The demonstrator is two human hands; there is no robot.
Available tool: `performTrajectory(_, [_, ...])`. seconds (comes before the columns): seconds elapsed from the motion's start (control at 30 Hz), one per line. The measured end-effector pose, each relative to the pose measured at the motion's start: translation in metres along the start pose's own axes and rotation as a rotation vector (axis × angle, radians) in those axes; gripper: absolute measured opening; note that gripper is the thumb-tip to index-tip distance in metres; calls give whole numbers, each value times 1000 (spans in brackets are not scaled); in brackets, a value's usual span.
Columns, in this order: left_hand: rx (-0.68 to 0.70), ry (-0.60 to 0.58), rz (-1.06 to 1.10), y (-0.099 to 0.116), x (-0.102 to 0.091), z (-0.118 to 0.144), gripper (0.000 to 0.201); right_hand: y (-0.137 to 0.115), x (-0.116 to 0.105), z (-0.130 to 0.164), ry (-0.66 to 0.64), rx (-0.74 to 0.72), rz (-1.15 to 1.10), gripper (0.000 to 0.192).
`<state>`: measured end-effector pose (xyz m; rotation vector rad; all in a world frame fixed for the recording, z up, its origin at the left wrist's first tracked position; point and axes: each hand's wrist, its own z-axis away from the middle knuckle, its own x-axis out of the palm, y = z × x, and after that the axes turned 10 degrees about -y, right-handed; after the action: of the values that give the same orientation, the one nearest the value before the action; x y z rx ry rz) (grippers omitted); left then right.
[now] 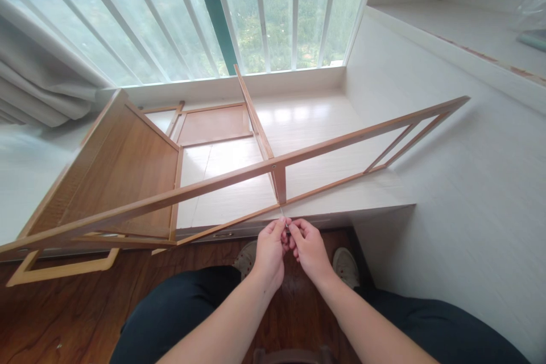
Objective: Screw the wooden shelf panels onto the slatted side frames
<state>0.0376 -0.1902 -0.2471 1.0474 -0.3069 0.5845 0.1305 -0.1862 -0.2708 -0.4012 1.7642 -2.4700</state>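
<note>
The long brown wooden frame (315,149) stands on the white bench (311,116) under the window, its lower rail being near the front edge. The left hand (271,249) has its grip clamped on a thin, pale rod (281,212), whose upper end meets this rail below the crosspiece. The right hand (311,247) is just beside; its fingertips are together, but whether its grip also clamps the rod, I cannot tell. A brown wooden panel (123,168) leans at the left.

Frame (275,162) on ledge (324,114) before window (277,17)
</note>
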Motion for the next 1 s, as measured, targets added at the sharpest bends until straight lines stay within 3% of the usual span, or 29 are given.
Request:
performTrajectory(0.23, [36,61,-27,3,1,0,50,-9,3,13,12,-110,143,23])
performTrajectory(0.5, [-25,13,-20,5,2,1,45,-5,6,10,-56,-81,67,29])
performTrajectory(0.63, [-1,60,9,5,3,-1,42,-5,6,9,-32,-112,100,23])
performTrajectory(0.8, [34,35,20,3,1,-2,36,-11,-5,10,44,-300,541,5])
performTrajectory(1.0, [-4,38,41,5,1,-1,36,-15,-14,7,36,-544,859,15])
